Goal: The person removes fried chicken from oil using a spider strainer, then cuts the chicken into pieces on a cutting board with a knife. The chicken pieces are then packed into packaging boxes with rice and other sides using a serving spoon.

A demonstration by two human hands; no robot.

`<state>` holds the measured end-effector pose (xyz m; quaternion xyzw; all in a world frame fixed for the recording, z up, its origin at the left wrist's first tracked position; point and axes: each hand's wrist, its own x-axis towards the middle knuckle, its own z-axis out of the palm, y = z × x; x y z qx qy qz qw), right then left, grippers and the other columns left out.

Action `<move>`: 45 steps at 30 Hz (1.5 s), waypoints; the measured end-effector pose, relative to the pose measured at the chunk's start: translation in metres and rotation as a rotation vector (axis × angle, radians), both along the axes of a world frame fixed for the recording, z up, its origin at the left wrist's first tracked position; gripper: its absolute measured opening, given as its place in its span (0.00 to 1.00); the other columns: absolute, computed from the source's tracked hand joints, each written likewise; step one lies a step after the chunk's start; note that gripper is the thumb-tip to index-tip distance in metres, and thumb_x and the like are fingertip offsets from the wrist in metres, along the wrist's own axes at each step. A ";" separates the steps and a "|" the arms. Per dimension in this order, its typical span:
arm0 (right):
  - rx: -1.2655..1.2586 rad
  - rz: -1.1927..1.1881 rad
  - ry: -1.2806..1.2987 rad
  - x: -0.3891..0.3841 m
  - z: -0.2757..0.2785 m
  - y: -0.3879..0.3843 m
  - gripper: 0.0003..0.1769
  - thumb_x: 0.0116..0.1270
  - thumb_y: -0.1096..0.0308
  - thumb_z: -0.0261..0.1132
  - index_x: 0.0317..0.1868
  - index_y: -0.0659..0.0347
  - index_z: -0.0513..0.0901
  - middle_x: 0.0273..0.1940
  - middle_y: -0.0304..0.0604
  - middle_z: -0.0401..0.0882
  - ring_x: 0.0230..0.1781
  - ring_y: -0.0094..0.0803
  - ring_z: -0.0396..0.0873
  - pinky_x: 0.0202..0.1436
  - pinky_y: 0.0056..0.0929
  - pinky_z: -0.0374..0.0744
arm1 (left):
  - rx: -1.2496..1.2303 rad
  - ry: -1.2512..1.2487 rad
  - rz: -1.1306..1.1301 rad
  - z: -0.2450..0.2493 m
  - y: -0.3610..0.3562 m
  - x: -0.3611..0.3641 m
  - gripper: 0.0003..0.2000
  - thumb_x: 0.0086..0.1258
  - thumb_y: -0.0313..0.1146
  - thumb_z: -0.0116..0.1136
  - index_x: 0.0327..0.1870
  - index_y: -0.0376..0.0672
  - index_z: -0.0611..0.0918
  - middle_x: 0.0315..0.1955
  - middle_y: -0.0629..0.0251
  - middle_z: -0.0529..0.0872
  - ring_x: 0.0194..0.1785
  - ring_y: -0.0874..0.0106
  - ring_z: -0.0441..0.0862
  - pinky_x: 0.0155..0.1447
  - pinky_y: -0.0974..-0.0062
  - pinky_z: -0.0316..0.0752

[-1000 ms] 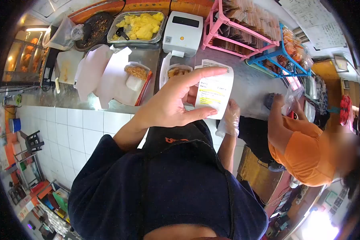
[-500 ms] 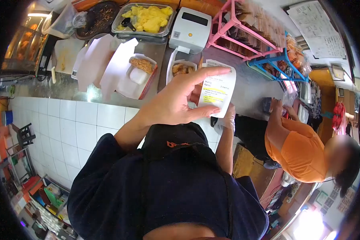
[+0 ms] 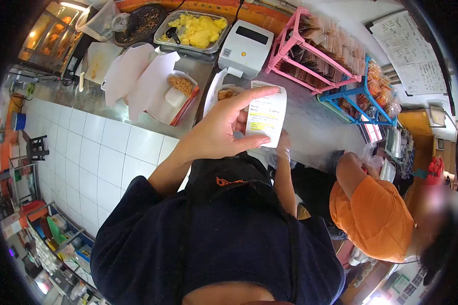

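Between the thumb and fingers of my left hand [image 3: 216, 127] is a printed receipt [image 3: 264, 119], held up in front of me, with yellow-highlighted lines on it. My right hand [image 3: 284, 145] hangs lower, partly behind the receipt; clear plastic covers it and its fingers are hidden. On the counter beyond, an open paper box [image 3: 155, 104] contains a white block of rice [image 3: 174, 97] and a breaded fried piece [image 3: 182, 85]. A second box [image 3: 215, 86] with browned food [image 3: 225, 94] is partly covered by my left hand.
Behind the boxes stand a tray of yellow food [image 3: 201, 31] and a white label printer [image 3: 245, 48]. Pink [image 3: 290, 38] and blue [image 3: 343, 94] racks hold packets to the right. A person in an orange shirt [image 3: 369, 218] works close by, right.
My view has shifted, so the counter items sit a little further right. The receipt stays in my left hand. The person in orange has bent and moved an arm.
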<state>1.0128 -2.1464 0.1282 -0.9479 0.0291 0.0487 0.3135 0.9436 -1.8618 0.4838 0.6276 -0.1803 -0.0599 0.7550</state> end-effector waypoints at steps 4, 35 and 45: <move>0.118 0.035 0.034 -0.003 0.030 0.003 0.20 0.65 0.55 0.54 0.37 0.65 0.82 0.37 0.62 0.81 0.40 0.58 0.80 0.46 0.48 0.77 | 0.030 0.007 0.052 -0.004 -0.022 0.002 0.37 0.59 0.18 0.63 0.71 0.44 0.62 0.57 0.58 0.76 0.51 0.72 0.82 0.48 0.75 0.81; -0.283 -0.141 0.108 0.035 0.042 -0.091 0.20 0.65 0.53 0.59 0.35 0.64 0.85 0.34 0.58 0.83 0.36 0.53 0.83 0.41 0.47 0.80 | 0.850 0.294 0.347 -0.221 -0.216 0.093 0.18 0.62 0.33 0.54 0.52 0.35 0.74 0.37 0.41 0.83 0.43 0.43 0.81 0.51 0.49 0.74; 0.081 0.089 -0.366 0.013 0.138 0.082 0.14 0.62 0.60 0.63 0.36 0.64 0.80 0.31 0.56 0.80 0.31 0.55 0.80 0.36 0.51 0.76 | 1.064 0.098 1.177 -0.194 -0.006 0.029 0.27 0.62 0.39 0.57 0.59 0.30 0.67 0.52 0.33 0.74 0.58 0.41 0.71 0.61 0.50 0.66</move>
